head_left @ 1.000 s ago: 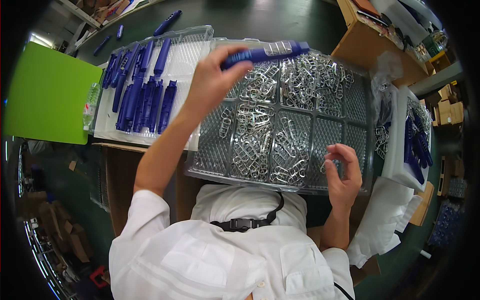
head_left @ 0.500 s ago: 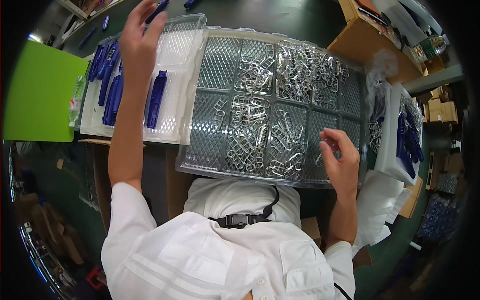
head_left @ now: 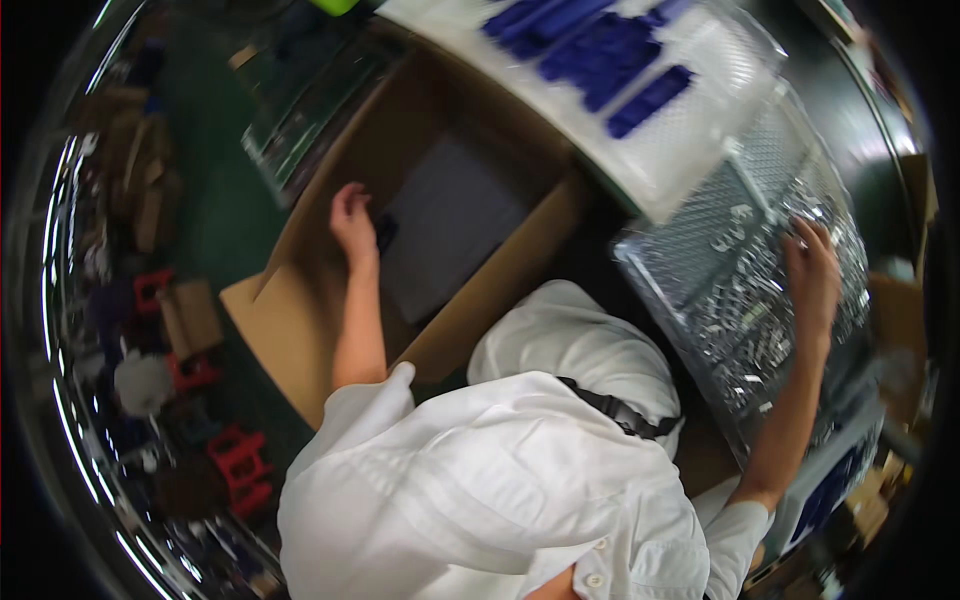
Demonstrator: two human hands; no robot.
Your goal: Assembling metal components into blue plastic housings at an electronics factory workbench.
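My left hand (head_left: 352,218) is over the open cardboard box (head_left: 540,285). Its fingers are loosely curled and apart, with nothing visible in them. A small dark thing (head_left: 385,232), too blurred to name, shows against the box's grey inside, right beside that wrist. My right hand (head_left: 812,262) reaches over the clear divided tray (head_left: 680,262), its fingertips pinched together among a heap of shiny metal loop pieces (head_left: 745,300). What they pinch is too small and smeared to make out.
A white tray (head_left: 690,180) with several blue plastic parts (head_left: 605,60) stands beyond the box. Red stools (head_left: 238,465) and a carton (head_left: 190,318) are on the floor at left. A white bin (head_left: 800,500) with blue parts stands at the right.
My view has swung left, bringing the cardboard box into sight. My left hand has come from above the white tray down over the box. My right hand has moved to the metal heap.
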